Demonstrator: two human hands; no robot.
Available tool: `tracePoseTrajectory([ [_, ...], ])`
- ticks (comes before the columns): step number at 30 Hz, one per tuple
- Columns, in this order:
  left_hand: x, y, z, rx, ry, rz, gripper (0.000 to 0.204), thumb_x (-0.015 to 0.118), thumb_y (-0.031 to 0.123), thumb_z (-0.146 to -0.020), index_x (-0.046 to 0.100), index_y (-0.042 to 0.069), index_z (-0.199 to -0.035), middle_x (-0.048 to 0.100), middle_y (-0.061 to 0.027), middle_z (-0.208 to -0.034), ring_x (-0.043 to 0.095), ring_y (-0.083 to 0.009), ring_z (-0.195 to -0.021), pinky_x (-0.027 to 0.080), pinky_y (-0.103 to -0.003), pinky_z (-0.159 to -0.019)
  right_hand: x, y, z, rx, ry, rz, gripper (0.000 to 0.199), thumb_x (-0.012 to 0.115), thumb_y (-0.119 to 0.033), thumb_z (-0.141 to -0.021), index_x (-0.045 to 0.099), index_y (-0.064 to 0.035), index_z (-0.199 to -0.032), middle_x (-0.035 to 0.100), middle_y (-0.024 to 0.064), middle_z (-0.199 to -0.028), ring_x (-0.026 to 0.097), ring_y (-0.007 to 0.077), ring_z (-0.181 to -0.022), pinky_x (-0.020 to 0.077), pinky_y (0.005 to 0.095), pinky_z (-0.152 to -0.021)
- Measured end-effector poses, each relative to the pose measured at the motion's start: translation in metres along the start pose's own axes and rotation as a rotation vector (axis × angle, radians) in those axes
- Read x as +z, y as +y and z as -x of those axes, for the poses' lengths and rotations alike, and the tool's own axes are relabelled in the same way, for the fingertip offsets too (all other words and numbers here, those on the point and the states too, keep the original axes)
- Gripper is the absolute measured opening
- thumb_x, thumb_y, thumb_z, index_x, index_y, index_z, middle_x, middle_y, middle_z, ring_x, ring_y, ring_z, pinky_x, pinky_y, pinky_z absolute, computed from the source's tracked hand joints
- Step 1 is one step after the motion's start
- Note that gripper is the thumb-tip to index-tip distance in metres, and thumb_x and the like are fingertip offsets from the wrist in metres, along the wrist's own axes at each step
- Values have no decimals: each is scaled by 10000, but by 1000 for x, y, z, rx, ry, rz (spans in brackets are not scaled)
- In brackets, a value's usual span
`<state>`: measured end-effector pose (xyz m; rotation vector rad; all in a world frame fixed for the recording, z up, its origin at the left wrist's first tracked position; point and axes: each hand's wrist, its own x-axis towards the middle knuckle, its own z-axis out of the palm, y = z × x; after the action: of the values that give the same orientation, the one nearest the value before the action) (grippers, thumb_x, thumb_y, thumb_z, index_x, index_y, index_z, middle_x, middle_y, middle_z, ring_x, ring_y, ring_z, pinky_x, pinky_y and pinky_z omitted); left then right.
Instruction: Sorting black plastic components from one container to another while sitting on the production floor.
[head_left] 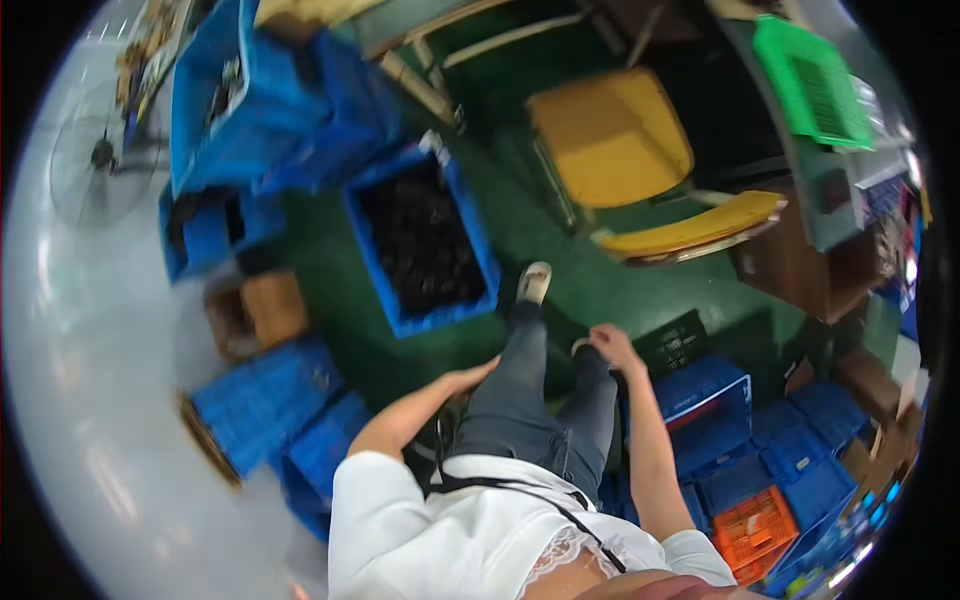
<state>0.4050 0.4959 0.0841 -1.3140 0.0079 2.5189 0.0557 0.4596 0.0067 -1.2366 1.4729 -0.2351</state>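
Note:
I am standing on a green floor and looking down at my grey trousers and one light shoe (534,282). My left hand (470,378) hangs by my left thigh with its fingers stretched out and holds nothing. My right hand (612,346) is beside my right knee, fingers loosely apart and empty, just left of a black slatted crate (676,340). A blue crate (372,240) full of small dark parts stands on the floor ahead of my foot.
A yellow chair (610,135) stands ahead on the right, with a green crate (810,80) beyond it. Stacked blue crates (715,400) and an orange crate (755,520) crowd my right. More blue crates (265,400), a cardboard box (262,310) and a fan (100,155) lie to the left.

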Motion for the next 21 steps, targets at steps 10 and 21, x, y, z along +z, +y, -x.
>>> tracePoseTrajectory([
  [10,55,21,52,-59,422,-153,777,267,709,-831,472,106,-1276,531,-102,-1245,505,-255,-1120,347,-466,-972,-22,83,207,472,299,-86,290,570,-267,-777,657,-10,-880,657,171,-837,642,271,-813,494,345,-724],
  [21,202,91,55,438,489,125,660,367,607,-860,486,101,-1266,545,-116,-1217,510,-260,-1112,357,-415,-971,-130,234,170,105,275,352,181,535,-232,-717,643,-89,-701,626,141,-701,607,316,-650,498,405,-599],
])
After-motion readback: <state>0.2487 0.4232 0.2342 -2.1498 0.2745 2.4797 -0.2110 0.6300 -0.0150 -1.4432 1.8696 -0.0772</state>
